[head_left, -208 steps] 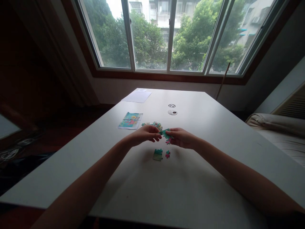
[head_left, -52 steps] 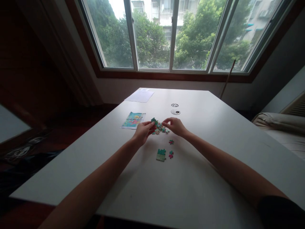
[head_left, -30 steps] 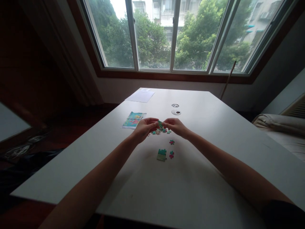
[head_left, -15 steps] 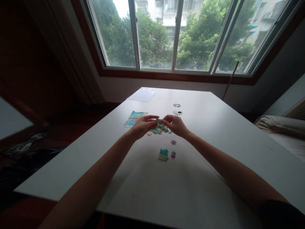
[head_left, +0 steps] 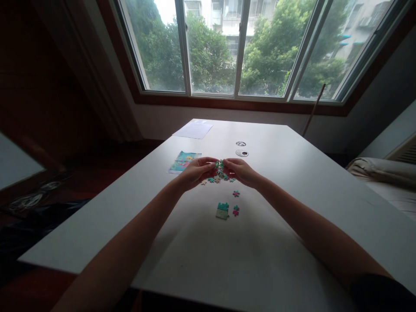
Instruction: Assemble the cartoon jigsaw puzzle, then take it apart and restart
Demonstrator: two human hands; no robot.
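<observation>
My left hand (head_left: 196, 172) and my right hand (head_left: 242, 171) meet over the middle of the white table (head_left: 195, 242), fingers closed. Between their fingertips is a green jigsaw piece (head_left: 219, 164); whether it is one piece or two held together is too small to tell. Just below the fingers lies a pile of loose puzzle pieces (head_left: 217, 178), partly hidden by my hands. Closer to me rest a joined green block of pieces (head_left: 222, 211), a pink-and-teal piece (head_left: 236, 193) and a small pink-and-teal cluster (head_left: 235, 211) to its right.
Left of my hands lies a colourful picture sheet (head_left: 182, 162), with a white paper (head_left: 194, 130) farther back. Two round black-and-white items (head_left: 242, 153) are beyond my right hand. A window (head_left: 211, 52) rises behind the table, and a thin stick (head_left: 314, 108) leans at the right.
The green piece between my fingers has been turned and now shows a knobbed outline. My right hand has shifted slightly, its fingers lower and straighter. The pieces on the table stay put.
</observation>
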